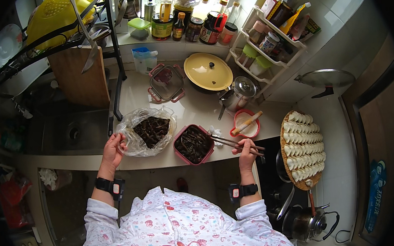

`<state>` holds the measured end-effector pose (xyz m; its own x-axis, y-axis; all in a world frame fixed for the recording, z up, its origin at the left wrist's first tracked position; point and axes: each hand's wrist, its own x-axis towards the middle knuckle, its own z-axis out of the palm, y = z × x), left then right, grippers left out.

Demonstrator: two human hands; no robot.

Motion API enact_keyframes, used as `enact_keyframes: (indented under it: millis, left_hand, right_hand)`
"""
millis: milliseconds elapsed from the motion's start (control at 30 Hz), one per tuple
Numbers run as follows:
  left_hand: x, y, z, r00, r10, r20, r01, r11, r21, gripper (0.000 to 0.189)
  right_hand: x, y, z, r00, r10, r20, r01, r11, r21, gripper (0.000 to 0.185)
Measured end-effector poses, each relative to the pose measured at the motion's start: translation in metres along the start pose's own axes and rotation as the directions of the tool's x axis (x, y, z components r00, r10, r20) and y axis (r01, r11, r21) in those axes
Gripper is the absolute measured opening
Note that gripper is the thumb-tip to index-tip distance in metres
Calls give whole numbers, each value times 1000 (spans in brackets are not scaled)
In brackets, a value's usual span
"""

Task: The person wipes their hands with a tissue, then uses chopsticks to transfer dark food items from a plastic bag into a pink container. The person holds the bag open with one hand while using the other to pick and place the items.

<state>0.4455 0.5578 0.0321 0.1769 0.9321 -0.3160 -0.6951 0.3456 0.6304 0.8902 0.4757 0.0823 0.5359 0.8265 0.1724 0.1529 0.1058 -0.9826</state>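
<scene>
My left hand [114,149] pinches the rim of a clear plastic bag [167,139], which lies spread on the counter. Dark, shredded, leafy food [152,130] fills the bag's middle. Just right of it stands a square pink container [177,152] holding similar dark food [193,143]. My right hand [246,154] grips a pair of dark chopsticks [226,141], whose tips reach the container's right rim. A crumpled white tissue [215,135] lies behind the chopsticks. Near my right hand sits a red bowl [257,126] of white powder, a wooden rolling pin [248,123] resting across it.
A steel sink [68,134] and black dish rack [116,59] are at left. Behind stand a clear lid with pink clips [167,83], a yellow-lidded pan [208,69] and a metal pot [240,94]. Rows of dumplings cover a woven tray [285,143] at right, near a kettle [307,224].
</scene>
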Motion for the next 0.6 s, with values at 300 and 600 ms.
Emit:
enact_keyframes:
  millis: [300,600]
  left_hand:
    - [0,0,-1,1000,-10,2,10,1000,-7,7]
    - [1,1,-2,1000,-9,3,9,1000,15,7]
  right_hand:
    - [-6,5,14,1000,-22,9,22,998,-66,32]
    - [-14,22,22,986,-43,162,60,993,-99,32]
